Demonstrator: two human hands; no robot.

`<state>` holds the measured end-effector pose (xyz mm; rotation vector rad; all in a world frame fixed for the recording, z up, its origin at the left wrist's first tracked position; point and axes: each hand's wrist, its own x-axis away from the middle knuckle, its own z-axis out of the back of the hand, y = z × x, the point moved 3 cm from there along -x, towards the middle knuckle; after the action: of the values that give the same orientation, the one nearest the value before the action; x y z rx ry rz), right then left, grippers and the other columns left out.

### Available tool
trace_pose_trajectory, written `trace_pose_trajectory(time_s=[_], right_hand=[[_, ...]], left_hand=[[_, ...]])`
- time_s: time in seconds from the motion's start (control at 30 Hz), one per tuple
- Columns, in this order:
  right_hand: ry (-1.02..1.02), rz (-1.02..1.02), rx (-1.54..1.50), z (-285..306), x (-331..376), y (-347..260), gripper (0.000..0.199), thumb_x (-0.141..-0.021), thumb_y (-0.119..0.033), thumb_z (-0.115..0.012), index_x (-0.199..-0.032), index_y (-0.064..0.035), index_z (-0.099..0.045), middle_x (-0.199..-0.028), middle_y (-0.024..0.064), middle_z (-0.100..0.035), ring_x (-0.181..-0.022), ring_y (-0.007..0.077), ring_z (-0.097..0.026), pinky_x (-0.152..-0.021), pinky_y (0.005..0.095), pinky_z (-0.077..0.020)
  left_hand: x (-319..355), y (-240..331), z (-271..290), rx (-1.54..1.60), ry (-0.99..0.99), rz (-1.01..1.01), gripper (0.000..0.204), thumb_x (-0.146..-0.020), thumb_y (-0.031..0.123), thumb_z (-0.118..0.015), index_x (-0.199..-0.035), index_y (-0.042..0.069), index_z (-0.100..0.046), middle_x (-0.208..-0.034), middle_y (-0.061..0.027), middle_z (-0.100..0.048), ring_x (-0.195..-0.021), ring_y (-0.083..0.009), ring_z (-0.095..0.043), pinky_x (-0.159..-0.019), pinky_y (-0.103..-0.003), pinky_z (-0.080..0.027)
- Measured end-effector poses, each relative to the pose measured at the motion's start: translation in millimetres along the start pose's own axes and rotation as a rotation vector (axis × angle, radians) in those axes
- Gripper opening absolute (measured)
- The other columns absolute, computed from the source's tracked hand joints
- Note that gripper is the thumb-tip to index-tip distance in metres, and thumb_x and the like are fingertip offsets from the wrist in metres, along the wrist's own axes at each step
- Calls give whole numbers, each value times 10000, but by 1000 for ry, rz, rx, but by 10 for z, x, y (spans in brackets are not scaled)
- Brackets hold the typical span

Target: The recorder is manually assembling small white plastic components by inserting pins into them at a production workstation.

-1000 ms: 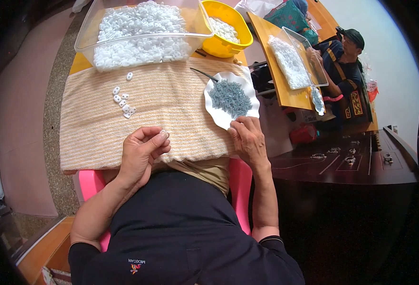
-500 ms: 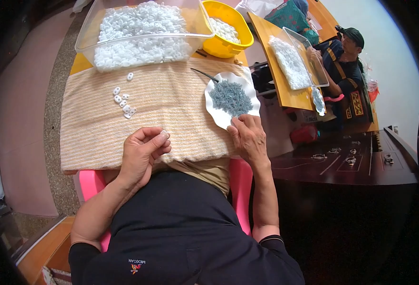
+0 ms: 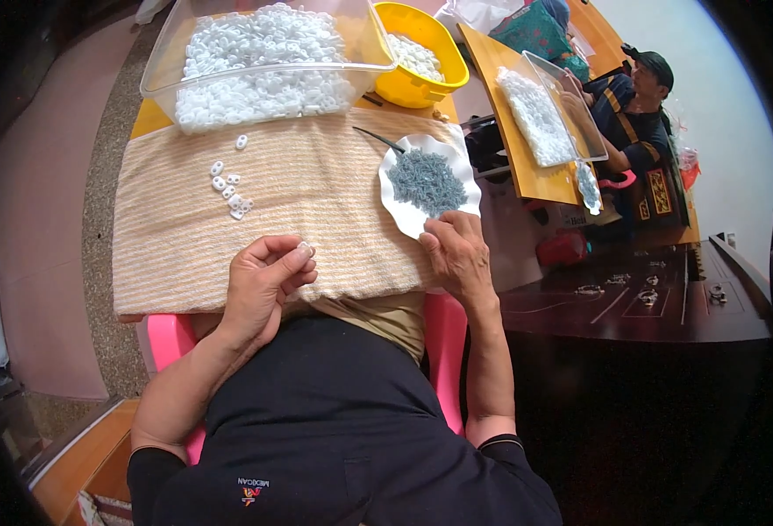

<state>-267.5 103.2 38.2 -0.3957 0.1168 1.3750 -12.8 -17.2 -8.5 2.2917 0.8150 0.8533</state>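
Note:
A small white plastic piece (image 3: 306, 248) is pinched between the thumb and fingers of my left hand (image 3: 268, 273), just above the near part of the striped cloth. My right hand (image 3: 462, 259) is closed, its fingertips at the near rim of a white scalloped plate (image 3: 401, 219). Whether those fingers hold one of the small parts is hidden. Heaped on the plate are small grey-blue parts (image 3: 427, 181), with a thin dark stick (image 3: 377, 138) resting on its far left rim. Several loose white two-holed pieces (image 3: 228, 189) lie on the cloth left of centre.
Behind the cloth (image 3: 316, 175) stands a large clear bin (image 3: 263, 79) full of white pieces. Beside it is a yellow basin (image 3: 413, 92) with more. A person in a dark cap (image 3: 645, 105) sits at another table to the right, by a tray (image 3: 540, 118) of white pieces.
Both hands stay almost in the same place. My right fingers have shifted very slightly at the plate's near rim.

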Motion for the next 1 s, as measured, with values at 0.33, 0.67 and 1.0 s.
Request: trace_pose_trajectory(time_s=[0.33, 0.67, 1.0], right_hand=[[34, -30, 16, -8, -15, -11, 240, -861, -217, -652, -1006, -26, -666, -1015, 134, -591, -982, 323, -546, -817, 418, -480], [21, -67, -31, 13, -2, -28, 214, -870, -178, -647, -1005, -14, -670, -1014, 155, -593, -993, 334, -542, -832, 405, -467], [49, -48, -72, 24, 88, -65, 171, -856, -119, -657, -998, -23, -664, -982, 134, -579, -973, 320, -539, -813, 406, -460]], left_hand=[[6, 6, 4, -1, 7, 2, 128, -889, 34, -658, -1009, 24, -613, -908, -80, -676, -791, -130, -661, -720, -254, -585], [-4, 3, 9, 3, 3, 6, 127, -889, 38, -662, -1005, 22, -614, -901, -83, -676, -786, -133, -661, -717, -256, -582], [-10, 1, 15, 2, 7, 4, 130, -890, 39, -660, -1009, 22, -612, -898, -84, -677, -785, -130, -660, -712, -254, -583]])
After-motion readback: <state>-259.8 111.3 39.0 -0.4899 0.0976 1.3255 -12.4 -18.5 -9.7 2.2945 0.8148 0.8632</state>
